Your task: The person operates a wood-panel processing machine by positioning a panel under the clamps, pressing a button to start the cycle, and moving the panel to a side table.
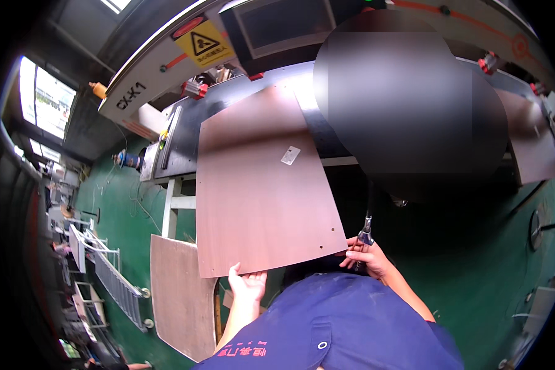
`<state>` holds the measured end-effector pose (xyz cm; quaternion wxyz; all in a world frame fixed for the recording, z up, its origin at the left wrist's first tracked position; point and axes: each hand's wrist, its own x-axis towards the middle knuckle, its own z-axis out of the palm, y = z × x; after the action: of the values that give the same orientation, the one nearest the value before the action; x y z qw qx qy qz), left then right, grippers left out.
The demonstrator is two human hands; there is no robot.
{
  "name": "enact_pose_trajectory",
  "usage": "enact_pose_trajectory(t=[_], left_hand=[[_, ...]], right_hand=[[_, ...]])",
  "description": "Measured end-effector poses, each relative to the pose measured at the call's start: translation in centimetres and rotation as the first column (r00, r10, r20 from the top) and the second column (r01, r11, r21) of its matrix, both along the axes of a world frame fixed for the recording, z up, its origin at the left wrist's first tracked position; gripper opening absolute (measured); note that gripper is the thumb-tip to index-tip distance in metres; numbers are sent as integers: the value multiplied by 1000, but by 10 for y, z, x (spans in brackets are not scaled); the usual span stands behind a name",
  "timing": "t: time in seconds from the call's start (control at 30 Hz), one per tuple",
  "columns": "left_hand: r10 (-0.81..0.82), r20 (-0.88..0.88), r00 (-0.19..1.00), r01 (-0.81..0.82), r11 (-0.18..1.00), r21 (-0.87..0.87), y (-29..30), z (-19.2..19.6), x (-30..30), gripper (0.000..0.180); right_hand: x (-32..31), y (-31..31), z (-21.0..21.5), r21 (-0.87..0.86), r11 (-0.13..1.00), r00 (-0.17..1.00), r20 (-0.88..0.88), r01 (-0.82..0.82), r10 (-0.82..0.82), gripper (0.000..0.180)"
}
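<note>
A wood-brown flat panel (259, 191) lies partly on the machine's dark bed and juts out towards me. It has small holes near its corners and a white label (290, 155) on top. My left hand (247, 286) is closed on its near edge, thumb on top and fingers underneath. By the panel's near right corner, my right hand (370, 259) is wrapped around what looks like a metal air blow gun (365, 235), hanging from a dark hose. Its grip is partly covered by the fingers.
The machine's beam (160, 58) with a screen (283, 28) spans the far side. Below left stands a second brown panel (182, 290). Another panel (533, 142) sits at far right. A grey roller conveyor (120, 280) is on the green floor. A blurred patch hides the right middle.
</note>
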<state>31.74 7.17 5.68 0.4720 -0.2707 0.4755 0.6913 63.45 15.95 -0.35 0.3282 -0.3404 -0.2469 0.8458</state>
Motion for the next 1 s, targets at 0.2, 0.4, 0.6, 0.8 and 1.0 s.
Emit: enact_pose_trajectory(t=[0.2,0.4,0.6,0.8,1.0], left_hand=[[6,-130,992,-11,999,-39,5,30,-45,66],[-77,-173,982,53,988,-143,26,39,-86,64],[-51,-156,986,21,982,-190,35,31,-111,61],[-78,-116,990,50,972,-228,40,21,-129,66],[-108,-167,980,69,972,-223,66,12,-122,68]], right_hand=[[-29,5,-3,206,907,927,7,-368,375,31],[-64,16,-2,287,835,882,100,-469,461,26],[-55,24,-8,141,949,958,99,-282,270,33],[-37,35,-10,60,988,973,194,-140,126,32],[-59,57,-16,55,994,955,288,-91,71,31]])
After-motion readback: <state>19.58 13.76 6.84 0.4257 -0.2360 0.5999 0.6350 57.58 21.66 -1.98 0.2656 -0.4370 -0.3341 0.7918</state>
